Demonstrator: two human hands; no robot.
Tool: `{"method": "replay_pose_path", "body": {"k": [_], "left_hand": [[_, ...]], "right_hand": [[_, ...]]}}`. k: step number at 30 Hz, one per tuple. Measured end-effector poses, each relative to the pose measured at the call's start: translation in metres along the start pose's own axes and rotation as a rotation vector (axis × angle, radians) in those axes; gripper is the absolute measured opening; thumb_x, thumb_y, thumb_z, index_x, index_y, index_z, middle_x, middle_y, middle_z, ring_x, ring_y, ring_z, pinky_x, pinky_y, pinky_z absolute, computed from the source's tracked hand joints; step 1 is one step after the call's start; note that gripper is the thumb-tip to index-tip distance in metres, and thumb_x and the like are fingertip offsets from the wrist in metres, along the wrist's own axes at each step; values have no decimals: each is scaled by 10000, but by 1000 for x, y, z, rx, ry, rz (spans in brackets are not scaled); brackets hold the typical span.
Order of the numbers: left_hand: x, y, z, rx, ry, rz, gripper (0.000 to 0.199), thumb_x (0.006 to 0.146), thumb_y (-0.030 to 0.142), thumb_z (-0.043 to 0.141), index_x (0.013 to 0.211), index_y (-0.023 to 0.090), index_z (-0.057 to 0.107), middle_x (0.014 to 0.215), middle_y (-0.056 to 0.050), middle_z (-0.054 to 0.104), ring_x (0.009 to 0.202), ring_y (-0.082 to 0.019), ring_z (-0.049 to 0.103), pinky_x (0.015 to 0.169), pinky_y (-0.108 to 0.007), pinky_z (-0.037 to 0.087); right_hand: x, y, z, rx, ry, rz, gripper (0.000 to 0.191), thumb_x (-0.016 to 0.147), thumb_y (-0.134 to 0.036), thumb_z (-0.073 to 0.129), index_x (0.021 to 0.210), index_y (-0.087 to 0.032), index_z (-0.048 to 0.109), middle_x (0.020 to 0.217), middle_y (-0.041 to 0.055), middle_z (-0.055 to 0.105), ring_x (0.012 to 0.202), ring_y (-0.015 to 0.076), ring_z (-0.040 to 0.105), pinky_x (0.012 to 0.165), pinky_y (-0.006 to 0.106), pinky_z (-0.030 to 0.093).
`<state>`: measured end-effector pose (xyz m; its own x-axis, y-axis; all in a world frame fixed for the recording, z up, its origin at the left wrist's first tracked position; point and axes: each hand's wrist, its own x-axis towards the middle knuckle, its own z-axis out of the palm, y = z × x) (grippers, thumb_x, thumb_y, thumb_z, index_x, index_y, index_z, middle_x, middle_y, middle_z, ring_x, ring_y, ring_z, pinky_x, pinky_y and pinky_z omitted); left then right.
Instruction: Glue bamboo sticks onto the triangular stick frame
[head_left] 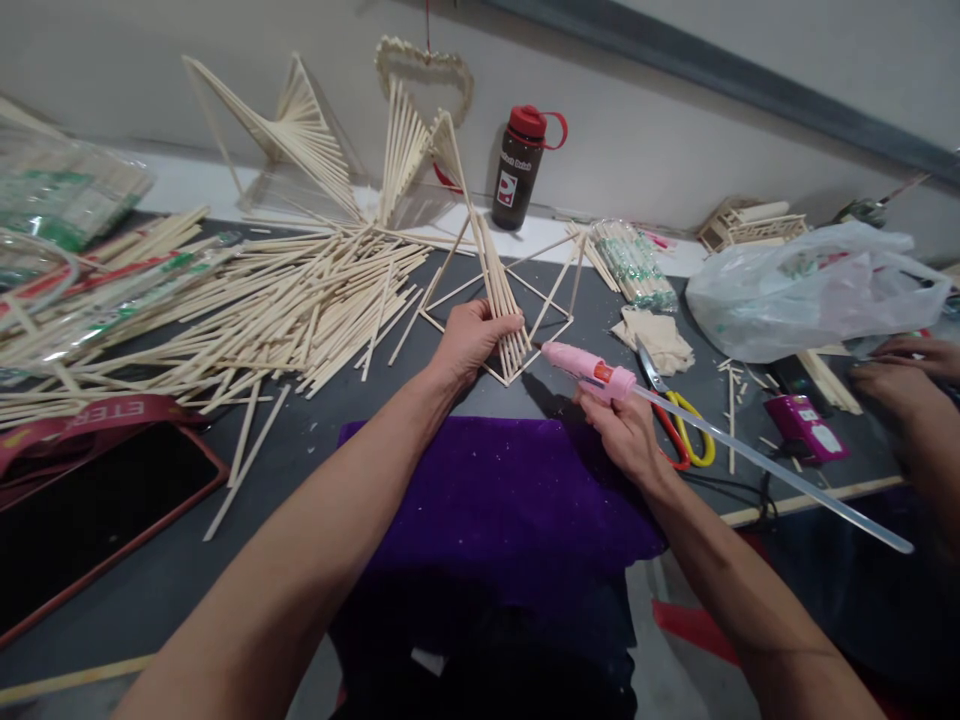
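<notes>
My left hand [474,343] is closed on the lower part of a fan of thin wooden sticks [491,265], which belongs to an open stick frame [551,318] standing on the dark table. In my right hand [621,428] is a pink glue gun [589,368], gripped by its handle. A long clear glue stick [780,472] sticks out of its back. The nozzle points left, close to the lower right side of the fan; whether it touches cannot be made out. Scissors [679,410] with red and yellow handles lie just right of the gun.
Loose sticks [322,300] are heaped at left, near a phone [105,520]. Behind stand a twisted stick model [300,140] and a dark bottle [519,170]. A plastic bag [810,290], a purple box [806,428] and another person's hands [904,375] are at right. Purple cloth [495,490] hangs over the near edge.
</notes>
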<state>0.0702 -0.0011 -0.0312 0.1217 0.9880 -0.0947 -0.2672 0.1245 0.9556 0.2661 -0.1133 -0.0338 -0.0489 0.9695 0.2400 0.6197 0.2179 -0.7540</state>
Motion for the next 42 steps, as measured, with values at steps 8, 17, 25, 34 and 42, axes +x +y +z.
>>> {"method": "replay_pose_path", "body": {"k": [8, 17, 25, 34, 42], "left_hand": [[0, -1, -2, -25, -33, -29, 250, 598, 241, 749, 807, 127, 675, 662, -13, 645, 564, -125, 587, 544, -251, 454], [1, -1, -3, -6, -52, -34, 246, 596, 244, 751, 790, 121, 664, 670, -26, 639, 561, -126, 581, 523, -245, 442], [1, -1, -3, 44, -39, -24, 222, 617, 242, 730, 795, 124, 668, 673, -32, 640, 548, -118, 567, 512, -237, 430], [-1, 1, -2, 35, -33, -25, 217, 617, 249, 733, 778, 125, 659, 662, -32, 636, 553, -126, 570, 517, -247, 438], [0, 1, -2, 48, -28, -19, 214, 615, 242, 732, 779, 121, 668, 662, -39, 640, 550, -125, 566, 506, -241, 417]], "right_hand": [[-2, 1, -1, 2, 21, 12, 223, 864, -339, 498, 759, -163, 586, 622, -23, 471, 573, 127, 436, 568, 265, 353], [-3, -4, 1, -37, 6, -49, 231, 880, -332, 474, 736, -177, 569, 640, -4, 480, 620, 146, 461, 596, 276, 376], [-2, -2, 1, -66, 16, -70, 232, 879, -338, 473, 740, -180, 570, 680, 8, 497, 642, 153, 470, 622, 285, 395], [-3, -3, 0, -46, -5, -78, 221, 885, -326, 463, 774, -172, 576, 716, 17, 515, 665, 150, 470, 648, 289, 407], [-4, 0, 1, -61, 11, -100, 232, 902, -347, 460, 801, -174, 577, 784, 35, 553, 698, 161, 503, 678, 297, 424]]}}
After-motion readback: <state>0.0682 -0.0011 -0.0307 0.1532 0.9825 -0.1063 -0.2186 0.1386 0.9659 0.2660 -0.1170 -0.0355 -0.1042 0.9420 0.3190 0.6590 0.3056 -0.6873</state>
